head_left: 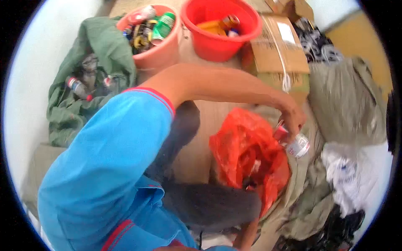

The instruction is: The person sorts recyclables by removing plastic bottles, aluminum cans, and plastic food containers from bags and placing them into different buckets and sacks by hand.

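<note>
My left arm, in a blue sleeve, reaches across to the right. My left hand [293, 119] is closed, fingers pointing down, on a red-and-white can [298, 146]. A smaller red piece [281, 133] shows beside the can under the fingers; I cannot make out what it is. Just left of the hand stands a red plastic bag [234, 142], its mouth open, with small dark and pale items inside. At the bottom, my right forearm [247, 236] rises towards the bag's lower edge. My right hand is hidden by the bag and my dark-trousered leg.
A pink bucket [157, 62] of cans and a red bucket [213, 48] with a few items stand ahead. Right of them sits a cardboard box [276, 50]. A green sack [113, 46] with plastic bottles lies left; grey-green sacks [343, 104] and a white bag [349, 175] lie right.
</note>
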Tool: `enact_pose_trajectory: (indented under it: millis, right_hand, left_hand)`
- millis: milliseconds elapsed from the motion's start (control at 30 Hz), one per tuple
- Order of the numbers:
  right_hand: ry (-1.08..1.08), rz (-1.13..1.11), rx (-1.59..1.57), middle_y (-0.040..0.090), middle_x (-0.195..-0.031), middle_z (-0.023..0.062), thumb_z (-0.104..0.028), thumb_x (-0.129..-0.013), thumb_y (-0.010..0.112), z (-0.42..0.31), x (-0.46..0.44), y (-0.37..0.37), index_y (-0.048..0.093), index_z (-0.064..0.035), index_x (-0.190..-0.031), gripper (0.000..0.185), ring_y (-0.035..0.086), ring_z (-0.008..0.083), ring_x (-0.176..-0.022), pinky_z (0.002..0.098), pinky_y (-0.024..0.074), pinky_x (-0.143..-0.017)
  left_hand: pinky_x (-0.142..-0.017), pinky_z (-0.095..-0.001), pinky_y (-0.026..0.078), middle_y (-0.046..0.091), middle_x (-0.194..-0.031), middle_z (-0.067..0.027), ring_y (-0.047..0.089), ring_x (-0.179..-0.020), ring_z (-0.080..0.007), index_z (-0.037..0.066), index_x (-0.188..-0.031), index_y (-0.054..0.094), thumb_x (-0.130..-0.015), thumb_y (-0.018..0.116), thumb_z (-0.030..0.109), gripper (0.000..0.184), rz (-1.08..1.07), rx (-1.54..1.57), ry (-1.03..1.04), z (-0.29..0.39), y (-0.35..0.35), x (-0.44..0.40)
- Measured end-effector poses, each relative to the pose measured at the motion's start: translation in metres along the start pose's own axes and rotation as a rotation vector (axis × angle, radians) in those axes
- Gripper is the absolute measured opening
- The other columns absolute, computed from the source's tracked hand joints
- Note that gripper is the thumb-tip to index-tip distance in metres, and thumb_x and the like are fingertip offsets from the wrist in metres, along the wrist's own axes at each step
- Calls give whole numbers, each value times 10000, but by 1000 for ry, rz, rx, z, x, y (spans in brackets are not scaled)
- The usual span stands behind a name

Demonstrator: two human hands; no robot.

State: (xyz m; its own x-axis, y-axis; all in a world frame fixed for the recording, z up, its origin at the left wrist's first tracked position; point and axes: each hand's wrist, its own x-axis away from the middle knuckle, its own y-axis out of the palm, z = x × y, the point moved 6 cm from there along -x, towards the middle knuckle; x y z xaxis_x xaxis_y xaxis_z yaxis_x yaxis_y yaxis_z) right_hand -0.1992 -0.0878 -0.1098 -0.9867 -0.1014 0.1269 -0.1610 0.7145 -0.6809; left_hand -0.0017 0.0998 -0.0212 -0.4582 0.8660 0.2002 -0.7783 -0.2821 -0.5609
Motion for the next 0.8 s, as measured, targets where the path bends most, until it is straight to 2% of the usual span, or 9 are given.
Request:
enact_pose_trajectory:
  millis: [100,167,333,400,467,600,667,733,800]
  right_hand:
    - [3,25,24,615,-1046,93,-183,-776,674,14,0,-6,538,-20,-1170,447,575,213,-969,342,458,-816]
    - [18,35,47,619,-1036,95,-188,-776,673,20,-3,-8,543,-16,-1166,446,577,212,-961,340,458,-812]
    - [63,71,94,628,-1011,98,-201,-777,672,35,-9,-11,554,-7,-1157,443,582,207,-941,333,457,-802]
    - [84,78,105,632,-1002,99,-207,-777,671,42,-10,-15,559,-3,-1153,442,584,205,-934,331,456,-798]
    - [110,79,124,636,-992,101,-212,-777,670,48,-10,-20,564,1,-1149,441,586,203,-926,328,456,-794]
    - [203,32,69,644,-972,104,-223,-778,669,69,-21,-28,573,9,-1141,442,590,199,-910,323,455,-786]
    - [288,-21,5,640,-973,112,-217,-774,670,97,-31,-33,573,22,-1132,441,589,202,-914,328,455,-785]
    - [278,-111,-66,621,-1016,139,-226,-757,695,73,-41,-29,569,45,-1119,469,591,221,-930,344,463,-784]
    - [360,-133,4,609,-1041,103,-231,-778,694,25,-42,-29,556,36,-1140,470,591,191,-900,345,469,-779]
  left_hand:
    - [-680,-346,469,679,-864,-112,614,-784,-219,-19,-936,663,-595,773,373,532,244,-39,-13,-1,-35,87]
    - [-712,-327,479,671,-882,-129,623,-811,-214,-35,-982,643,-596,783,378,583,475,215,-51,-14,-60,167]
    - [-783,-252,447,625,-968,-30,558,-885,-101,36,-995,673,-776,654,323,361,1341,662,-241,-128,-77,380]
    - [-855,-268,460,604,-1057,-9,545,-970,-95,75,-1054,675,-817,609,307,339,1401,318,-387,-166,-54,463]
    - [-728,-245,495,594,-1062,-35,588,-835,-93,64,-1019,668,-797,643,394,398,1687,615,-736,-188,-15,519]
    - [-713,-248,505,590,-1075,-57,599,-797,-99,50,-1042,639,-782,674,415,449,1542,503,-849,-238,27,596]
    - [-698,-294,499,612,-1014,-64,608,-838,-161,48,-1196,516,-813,655,377,524,1438,442,-1023,-198,27,586]
    - [-708,-296,496,611,-1005,-68,602,-850,-170,51,-1203,514,-829,644,373,511,1430,-151,-926,-209,8,617]
    - [-729,-301,492,608,-1027,-76,599,-876,-181,53,-1215,510,-836,640,365,508,1307,-281,-1043,-247,15,645]
